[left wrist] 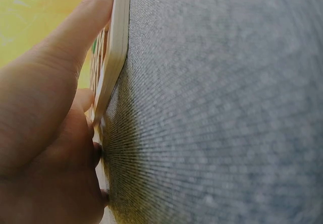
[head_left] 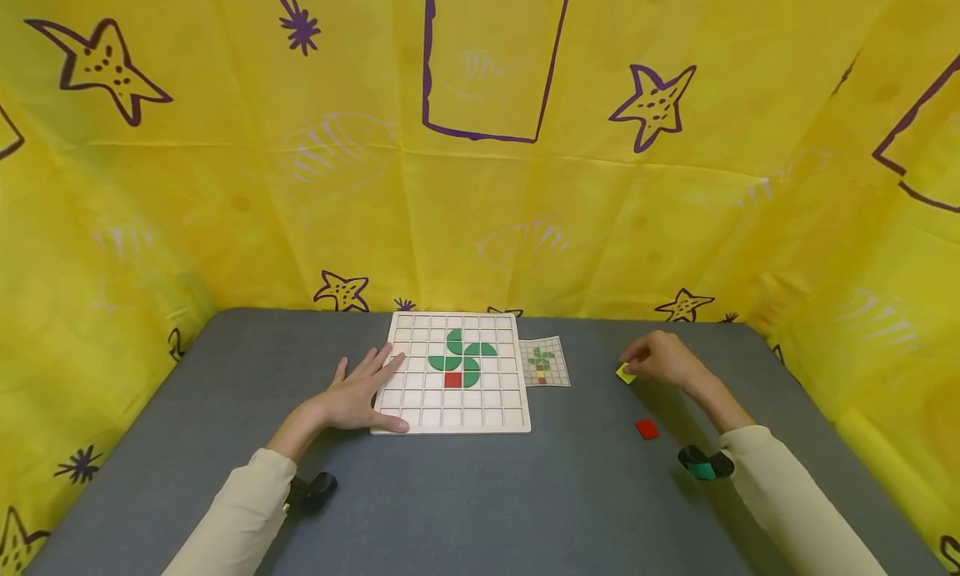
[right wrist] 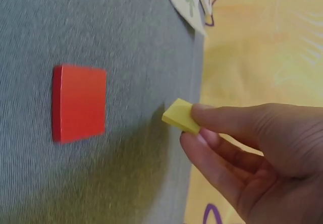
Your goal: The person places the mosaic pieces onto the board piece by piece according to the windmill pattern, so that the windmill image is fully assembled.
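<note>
My right hand [head_left: 663,361] pinches a yellow square tile [right wrist: 180,114] between thumb and fingers, held a little above the table in the right wrist view. A red square tile [head_left: 647,428] lies flat on the table nearer to me. My left hand [head_left: 351,397] rests on the left edge of a white grid board [head_left: 491,413], fingers spread and straight, thumb on its front left corner. On the board sit several green rounded pieces [head_left: 471,369] in a pinwheel shape, with one red square [head_left: 453,380] below them. The left wrist view shows the thumb [left wrist: 65,37] along the board's rim.
A small pattern card [head_left: 558,368] lies against the board's right side, printed with a green pinwheel and coloured squares below. The grey table [head_left: 480,501] reaches back to a yellow patterned cloth [head_left: 480,201], which also stands at both sides.
</note>
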`<state>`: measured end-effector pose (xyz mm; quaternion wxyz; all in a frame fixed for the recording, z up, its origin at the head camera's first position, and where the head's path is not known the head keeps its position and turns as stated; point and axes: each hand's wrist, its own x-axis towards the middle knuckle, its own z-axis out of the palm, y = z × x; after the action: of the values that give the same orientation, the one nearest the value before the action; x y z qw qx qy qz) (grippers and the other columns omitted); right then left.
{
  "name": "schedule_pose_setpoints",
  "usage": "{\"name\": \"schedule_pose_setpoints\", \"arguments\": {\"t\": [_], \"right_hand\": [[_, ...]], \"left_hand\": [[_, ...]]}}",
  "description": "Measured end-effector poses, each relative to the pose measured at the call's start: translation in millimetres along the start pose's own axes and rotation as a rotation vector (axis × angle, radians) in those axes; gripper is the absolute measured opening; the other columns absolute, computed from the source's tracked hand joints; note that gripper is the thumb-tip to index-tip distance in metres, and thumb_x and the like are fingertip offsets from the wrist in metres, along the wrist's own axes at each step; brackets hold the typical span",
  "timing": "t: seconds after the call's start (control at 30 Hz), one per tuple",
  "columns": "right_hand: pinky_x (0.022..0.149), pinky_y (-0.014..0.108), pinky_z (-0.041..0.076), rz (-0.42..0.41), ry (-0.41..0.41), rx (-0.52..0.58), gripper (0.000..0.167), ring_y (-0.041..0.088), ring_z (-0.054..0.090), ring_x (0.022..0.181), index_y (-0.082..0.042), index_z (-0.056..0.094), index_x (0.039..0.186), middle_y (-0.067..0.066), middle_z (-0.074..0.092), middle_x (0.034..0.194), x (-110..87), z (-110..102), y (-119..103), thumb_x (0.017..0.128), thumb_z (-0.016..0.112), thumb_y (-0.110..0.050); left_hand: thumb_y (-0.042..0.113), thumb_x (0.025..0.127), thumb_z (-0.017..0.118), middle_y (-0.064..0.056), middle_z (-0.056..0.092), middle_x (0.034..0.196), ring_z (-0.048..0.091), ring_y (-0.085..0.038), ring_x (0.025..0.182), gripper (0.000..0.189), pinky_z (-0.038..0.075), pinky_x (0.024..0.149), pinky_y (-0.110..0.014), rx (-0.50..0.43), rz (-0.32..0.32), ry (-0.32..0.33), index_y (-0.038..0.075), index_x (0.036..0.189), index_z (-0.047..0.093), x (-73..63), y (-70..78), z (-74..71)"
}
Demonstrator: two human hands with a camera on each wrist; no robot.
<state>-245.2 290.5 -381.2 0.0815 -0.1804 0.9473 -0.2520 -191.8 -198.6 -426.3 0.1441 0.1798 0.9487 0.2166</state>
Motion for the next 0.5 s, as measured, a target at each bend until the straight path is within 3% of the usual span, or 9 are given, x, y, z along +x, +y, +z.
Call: {"name": "schedule_pose_setpoints", "arguments": {"t": [0.5], "right_hand": [[0.061, 0.030, 0.053, -0.007, 0.053, 0.081, 0.013, 0.024, 0.069, 0.070, -0.002, 0.078, 0.094, 0.006, 0.074, 0.082, 11.5, 16, -36, 0.087, 0.074, -0.012]], "left_hand": [[0.061, 0.073, 0.076, -0.022, 0.003, 0.162, 0.001, -0.045, 0.147, 0.116, -0.008, 0.108, -0.070, -0.001, 0.004, 0.000, 0.007, 0.157, 0.017, -0.9, -0.7, -0.7]]}}
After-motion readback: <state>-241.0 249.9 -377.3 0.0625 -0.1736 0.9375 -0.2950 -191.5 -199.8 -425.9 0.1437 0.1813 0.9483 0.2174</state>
